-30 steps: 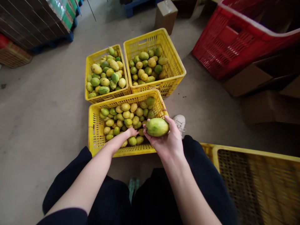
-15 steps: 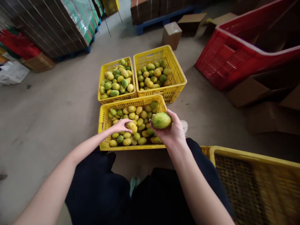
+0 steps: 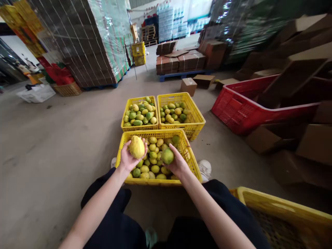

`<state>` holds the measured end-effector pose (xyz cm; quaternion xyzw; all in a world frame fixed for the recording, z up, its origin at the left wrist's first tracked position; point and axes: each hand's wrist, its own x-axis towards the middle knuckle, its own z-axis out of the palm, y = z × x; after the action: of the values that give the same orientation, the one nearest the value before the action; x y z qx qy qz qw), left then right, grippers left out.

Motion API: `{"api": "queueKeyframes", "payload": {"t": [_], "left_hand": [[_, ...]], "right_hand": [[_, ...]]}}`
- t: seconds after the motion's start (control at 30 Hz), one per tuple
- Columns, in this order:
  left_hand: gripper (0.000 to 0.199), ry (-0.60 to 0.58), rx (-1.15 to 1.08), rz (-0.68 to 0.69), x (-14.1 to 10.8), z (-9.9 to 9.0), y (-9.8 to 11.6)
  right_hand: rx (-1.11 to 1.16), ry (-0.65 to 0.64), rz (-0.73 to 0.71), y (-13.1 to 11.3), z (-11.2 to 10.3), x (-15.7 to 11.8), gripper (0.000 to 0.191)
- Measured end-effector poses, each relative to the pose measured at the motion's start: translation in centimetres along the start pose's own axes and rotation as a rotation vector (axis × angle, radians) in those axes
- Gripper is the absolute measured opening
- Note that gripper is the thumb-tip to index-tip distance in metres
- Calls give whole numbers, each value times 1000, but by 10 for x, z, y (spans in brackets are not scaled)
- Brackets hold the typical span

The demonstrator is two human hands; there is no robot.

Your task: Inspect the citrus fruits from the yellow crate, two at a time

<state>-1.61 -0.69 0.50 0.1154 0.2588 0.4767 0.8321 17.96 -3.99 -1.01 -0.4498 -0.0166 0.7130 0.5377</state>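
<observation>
My left hand (image 3: 127,159) is closed around a yellow papaya (image 3: 137,147), lifted above the left side of the near yellow crate (image 3: 160,182). Over the right part of that crate, my right hand (image 3: 178,164) grips a green papaya (image 3: 167,156), its rounded end facing up toward me. Loose yellow and green papayas (image 3: 155,169) lie in the crate below both hands. Behind it stand two more yellow crates of the same fruit, a left one (image 3: 140,128) and a deeper right one (image 3: 194,129).
A yellow crate (image 3: 285,206) stands close at my lower right. To the right are a red bin (image 3: 233,112) and cardboard boxes (image 3: 315,141). Further back are a small carton (image 3: 188,86), a pallet of flattened cardboard (image 3: 192,61) and a wrapped stack (image 3: 85,45).
My left hand has raised a yellow papaya out of the near crate and turned palm up. My right hand has lowered slightly and tilted its green papaya. The view has tipped upward.
</observation>
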Motion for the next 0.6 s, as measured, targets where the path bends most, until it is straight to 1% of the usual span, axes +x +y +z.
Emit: {"api": "queueKeyframes", "payload": {"t": [0.13, 0.23, 0.3, 0.37, 0.47, 0.53, 0.6], "left_hand": [[37, 60, -31, -100, 3, -4, -8], [37, 92, 37, -95, 3, -9, -14], [35, 84, 80, -76, 4, -12, -17], [33, 42, 115, -71, 5, -12, -20], [33, -52, 197, -83, 3, -9, -23], [32, -100, 263, -61, -1, -5, -23], [33, -130, 307, -22, -6, -1, -22]], "right_hand": [[-1, -95, 38, 10, -3, 3, 27], [28, -172, 60, 10, -3, 4, 36], [47, -208, 35, 9, 0, 4, 37], [51, -242, -23, 9, 4, 3, 36], [-3, -272, -187, 9, 10, -1, 32], [-61, -281, -303, 9, 14, -4, 30], [-83, -280, -364, 10, 16, -8, 30]]}}
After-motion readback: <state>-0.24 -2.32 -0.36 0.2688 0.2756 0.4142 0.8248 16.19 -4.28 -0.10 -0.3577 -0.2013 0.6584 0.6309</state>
